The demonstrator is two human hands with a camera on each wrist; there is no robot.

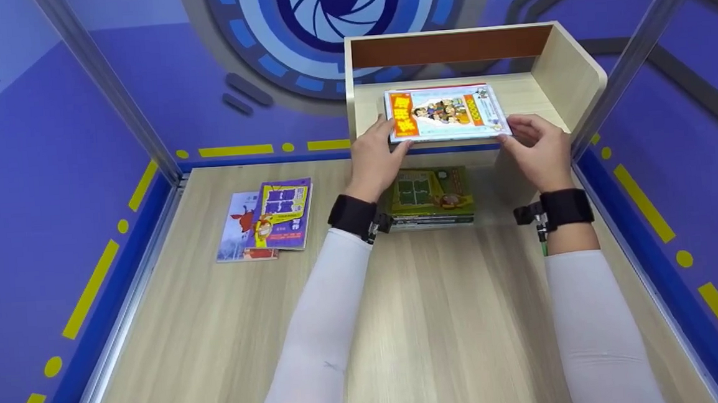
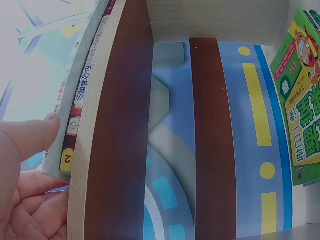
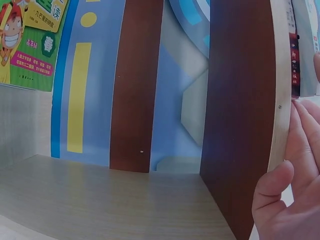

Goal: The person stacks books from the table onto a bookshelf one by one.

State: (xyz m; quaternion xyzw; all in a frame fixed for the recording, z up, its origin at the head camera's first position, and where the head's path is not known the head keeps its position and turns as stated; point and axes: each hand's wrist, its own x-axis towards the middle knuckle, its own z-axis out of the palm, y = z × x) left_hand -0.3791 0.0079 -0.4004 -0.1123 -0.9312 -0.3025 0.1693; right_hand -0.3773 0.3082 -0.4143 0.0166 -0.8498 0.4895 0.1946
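A light-blue comic book (image 1: pixel 447 112) with an orange title lies flat on the shelf, on top of a book with a dark red spine (image 2: pixel 82 95). My left hand (image 1: pixel 376 157) grips the left end of the pair, its thumb (image 2: pixel 35 132) against the spines and the other fingers curled at the end. At the opposite end, my right hand (image 1: pixel 540 150) holds the right corner between thumb and fingers. In the right wrist view its fingers (image 3: pixel 302 132) reach the books' end, right beside the shelf board's edge.
The wooden shelf (image 1: pixel 576 76) has side walls and a brown back rail. Beneath it on the table (image 1: pixel 441 321) sits a stack of books (image 1: pixel 430 194), green cover uppermost. To the left, a purple book (image 1: pixel 284 209) overlaps a pale book (image 1: pixel 230 240). Blue walls enclose the table.
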